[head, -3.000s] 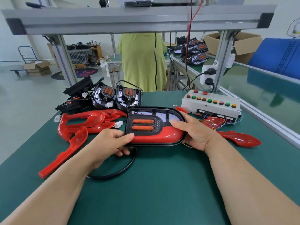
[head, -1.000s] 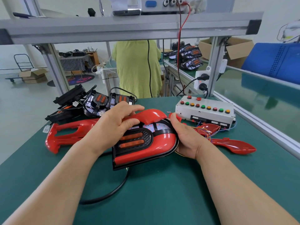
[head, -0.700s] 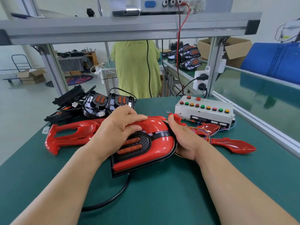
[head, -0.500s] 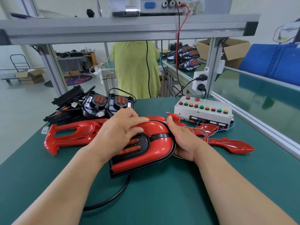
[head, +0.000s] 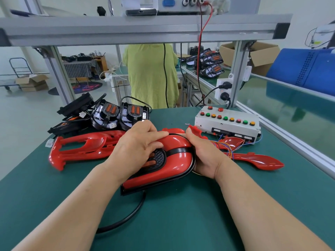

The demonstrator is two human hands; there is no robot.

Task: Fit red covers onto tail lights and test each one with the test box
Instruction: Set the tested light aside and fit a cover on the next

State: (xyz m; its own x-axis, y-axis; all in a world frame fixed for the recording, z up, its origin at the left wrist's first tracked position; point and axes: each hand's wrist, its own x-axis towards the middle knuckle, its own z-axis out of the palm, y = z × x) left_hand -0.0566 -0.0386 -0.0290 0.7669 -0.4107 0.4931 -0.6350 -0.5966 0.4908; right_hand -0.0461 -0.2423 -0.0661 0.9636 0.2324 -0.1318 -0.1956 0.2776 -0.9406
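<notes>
A black tail light (head: 139, 189) lies on the green table (head: 181, 223) with a glossy red cover (head: 174, 161) seated over it. My left hand (head: 134, 149) lies on top, fingers pressing the cover's upper lobe. My right hand (head: 204, 158) grips the light's right edge, thumb up along the far rim. A black cable (head: 126, 218) trails from the light toward me. The white test box (head: 226, 124) with coloured buttons stands behind on the right.
Loose red covers lie at the left (head: 81, 147) and right (head: 257, 160). Several bare tail lights (head: 117, 115) are heaped at the back left. Coloured wires (head: 228, 144) run from the test box. A person in a yellow-green top (head: 152, 75) stands beyond the bench frame.
My left hand brought a red cover onto the tail light and now presses it down. The light has turned and slid toward me, its right end held by my right hand.
</notes>
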